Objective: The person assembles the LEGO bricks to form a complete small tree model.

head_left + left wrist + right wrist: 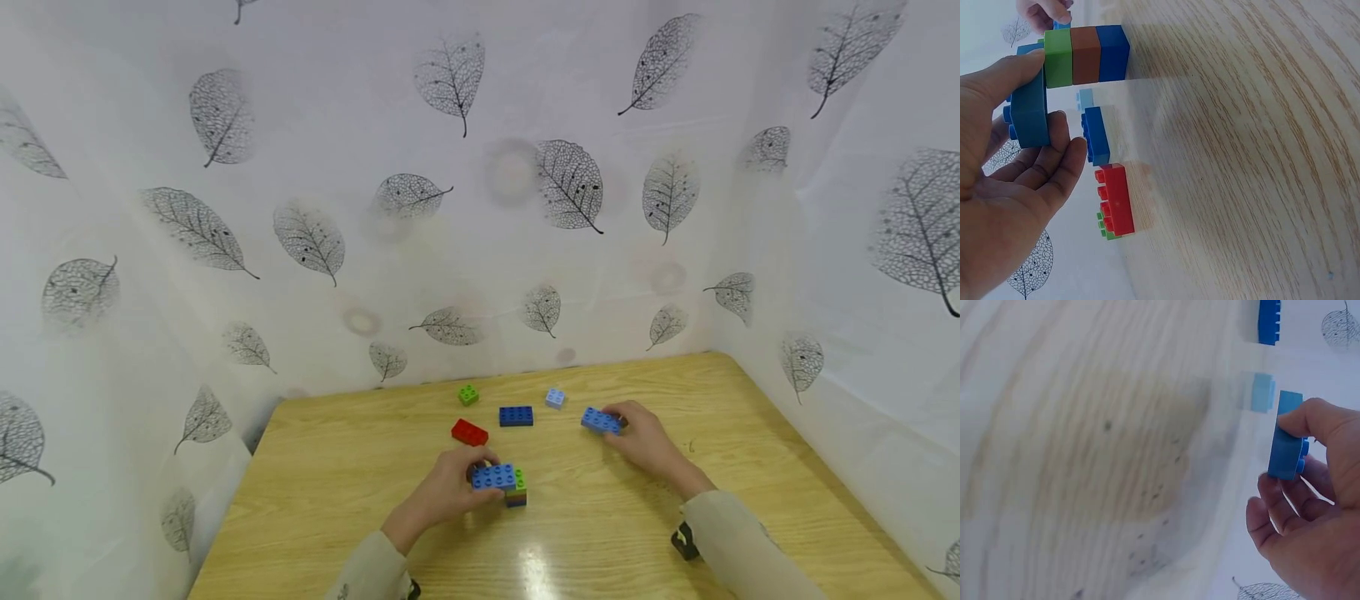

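My left hand [448,490] pinches a medium-blue building brick [492,477] between thumb and fingers. One end of this brick lies over the top of a small upright stack: a green brick [1058,58], a brown brick [1085,55] and a dark blue brick [1113,54] at the bottom. Whether the studs are fully joined I cannot tell. Off to the right, my right hand [645,442] holds another medium-blue brick [1286,447] by its end, thumb on one side and fingers on the other. Its studs face up, and it appears raised off the tabletop.
Beyond the left hand lies a red brick [470,432]. Farther back are a small green brick [468,395], a dark blue brick [516,416] and a small light-blue brick [555,398]. A leaf-patterned sheet [465,275] borders the wooden table [322,500] behind and at the sides.
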Action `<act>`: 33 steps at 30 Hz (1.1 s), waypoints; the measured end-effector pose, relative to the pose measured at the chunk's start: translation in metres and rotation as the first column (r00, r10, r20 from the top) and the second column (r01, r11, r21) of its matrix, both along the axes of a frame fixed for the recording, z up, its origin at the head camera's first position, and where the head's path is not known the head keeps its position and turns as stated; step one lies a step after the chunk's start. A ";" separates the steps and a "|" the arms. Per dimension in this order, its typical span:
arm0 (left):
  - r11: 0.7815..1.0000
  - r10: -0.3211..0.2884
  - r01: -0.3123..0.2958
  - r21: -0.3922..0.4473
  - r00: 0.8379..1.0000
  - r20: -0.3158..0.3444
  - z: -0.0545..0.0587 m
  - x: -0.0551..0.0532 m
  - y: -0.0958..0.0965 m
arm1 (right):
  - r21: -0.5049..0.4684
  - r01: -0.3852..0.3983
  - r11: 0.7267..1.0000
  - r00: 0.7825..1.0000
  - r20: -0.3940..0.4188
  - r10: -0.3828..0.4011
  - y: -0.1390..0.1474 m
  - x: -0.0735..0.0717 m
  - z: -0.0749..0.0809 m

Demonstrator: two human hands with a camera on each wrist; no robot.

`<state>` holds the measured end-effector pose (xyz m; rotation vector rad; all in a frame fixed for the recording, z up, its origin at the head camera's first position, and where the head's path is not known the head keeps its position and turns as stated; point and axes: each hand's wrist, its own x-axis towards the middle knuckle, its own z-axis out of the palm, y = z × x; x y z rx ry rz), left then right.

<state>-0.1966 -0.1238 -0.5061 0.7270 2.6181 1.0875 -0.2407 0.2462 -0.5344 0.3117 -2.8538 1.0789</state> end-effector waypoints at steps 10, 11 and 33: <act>1.000 0.000 0.000 -0.003 1.000 0.016 -0.003 0.000 0.000 | -0.017 -0.146 0.989 0.989 -0.009 0.146 -0.023 0.009 0.024; 1.000 0.000 0.000 -0.002 1.000 0.017 -0.003 0.000 0.000 | -0.011 -0.156 0.988 0.988 -0.015 0.155 -0.025 0.010 0.026; 1.000 0.015 -0.015 -0.002 0.999 0.030 0.001 0.000 0.000 | 0.007 -0.414 0.910 0.908 -0.068 0.413 -0.064 0.029 0.048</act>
